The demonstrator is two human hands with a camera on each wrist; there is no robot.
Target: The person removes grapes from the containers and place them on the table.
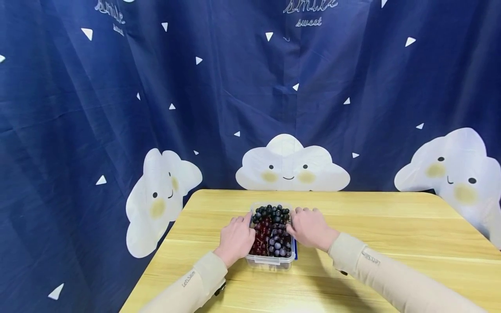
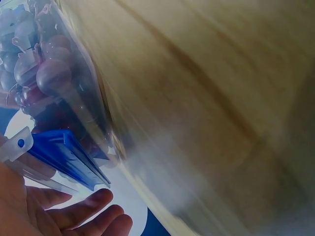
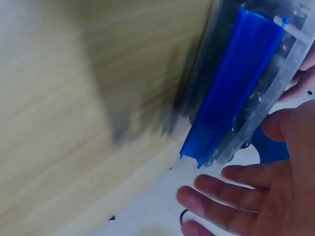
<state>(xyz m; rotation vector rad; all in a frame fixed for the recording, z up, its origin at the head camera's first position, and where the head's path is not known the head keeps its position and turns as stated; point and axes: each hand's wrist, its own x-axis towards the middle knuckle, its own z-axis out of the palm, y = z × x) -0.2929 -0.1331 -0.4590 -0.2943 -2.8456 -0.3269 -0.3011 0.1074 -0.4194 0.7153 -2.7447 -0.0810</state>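
A clear plastic box (image 1: 270,260) full of grapes stands on the table. Near-black grapes (image 1: 276,215) fill its far end, dark red grapes (image 1: 260,240) its near left and purple grapes (image 1: 278,246) its near right. My left hand (image 1: 236,238) lies along the left side, fingertips at the rim. In the left wrist view its fingers spread just beyond a blue clip (image 2: 64,150). My right hand (image 1: 311,227) is at the right side, thumb toward the rim. Its relaxed fingers extend past the box corner in the right wrist view, near another blue clip (image 3: 231,86).
The light wooden table (image 1: 375,217) extends to both sides of the box. Behind its far edge hangs a dark blue curtain (image 1: 250,78) printed with white triangles and smiling clouds (image 1: 287,161).
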